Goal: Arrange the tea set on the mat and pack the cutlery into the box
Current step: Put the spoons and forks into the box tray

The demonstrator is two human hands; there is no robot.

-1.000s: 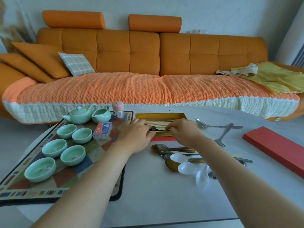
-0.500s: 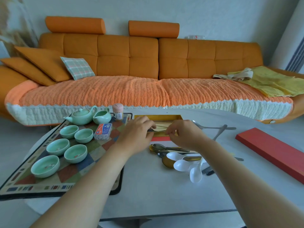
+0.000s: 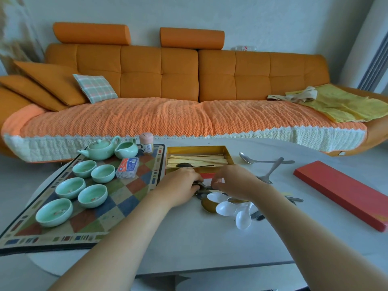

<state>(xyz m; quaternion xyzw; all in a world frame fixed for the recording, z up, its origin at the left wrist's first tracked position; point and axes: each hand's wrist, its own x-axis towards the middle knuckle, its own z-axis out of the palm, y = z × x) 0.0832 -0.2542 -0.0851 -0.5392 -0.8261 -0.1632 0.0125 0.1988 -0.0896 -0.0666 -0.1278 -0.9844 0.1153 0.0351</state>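
Observation:
My left hand (image 3: 180, 185) and my right hand (image 3: 236, 181) are down on the cutlery pile just in front of the gold-lined box (image 3: 197, 147). Their fingers close on the two ends of a dark metal spoon (image 3: 203, 187) that shows between them. In the box lie wooden chopsticks (image 3: 199, 159) and a dark spoon (image 3: 193, 165). The pile also holds white plastic spoons (image 3: 228, 207) and a gold spoon (image 3: 208, 205). On the checkered mat (image 3: 126, 198) stand the green teapot (image 3: 100, 148), a pitcher (image 3: 127, 150) and several green cups (image 3: 92, 195).
Two steel spoons (image 3: 270, 168) lie crossed to the right of the box. The red box lid (image 3: 344, 194) lies at the table's right. A pink-capped jar (image 3: 146, 142) and a small blue-and-orange packet (image 3: 127, 168) sit on the mat. An orange sofa runs behind the table.
Both hands have drawn back from the box, leaving a dark spoon inside, and come down on the cutlery pile in front of it. The camera has tilted slightly.

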